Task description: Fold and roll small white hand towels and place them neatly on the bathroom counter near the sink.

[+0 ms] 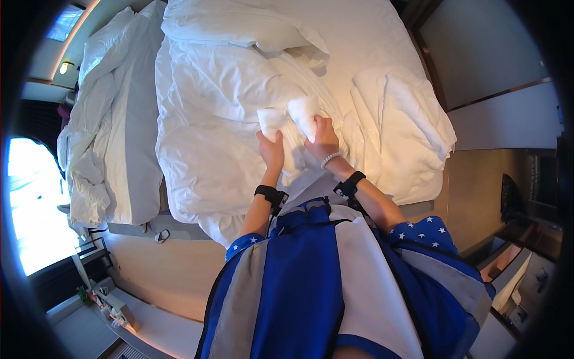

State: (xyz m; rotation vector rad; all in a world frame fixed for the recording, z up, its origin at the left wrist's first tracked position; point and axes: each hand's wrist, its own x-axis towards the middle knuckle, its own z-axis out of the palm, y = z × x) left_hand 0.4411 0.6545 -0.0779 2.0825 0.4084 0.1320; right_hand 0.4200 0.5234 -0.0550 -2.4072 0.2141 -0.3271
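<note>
My left hand (pixel 271 151) is closed around the lower end of a bunch of white cloth (pixel 272 120). Beside it, my right hand (pixel 326 140) grips a second, thicker bunch of white cloth (pixel 303 113). Whether both bunches belong to one piece cannot be told. Both are held over a rumpled white duvet (pixel 210 130) on the bed in front of me. To the right of my right hand lies a loosely folded pile of white bedding (pixel 399 130). A beaded bracelet (pixel 330 160) circles my right wrist, and each forearm wears a black strap.
A second bed (pixel 134 134) with crumpled white bedding stands to the left, past a narrow gap. One slipper (pixel 162 236) lies on the floor near its foot. Behind me at lower left runs a counter (pixel 157 314) with small items. A bright window (pixel 38 206) is at far left.
</note>
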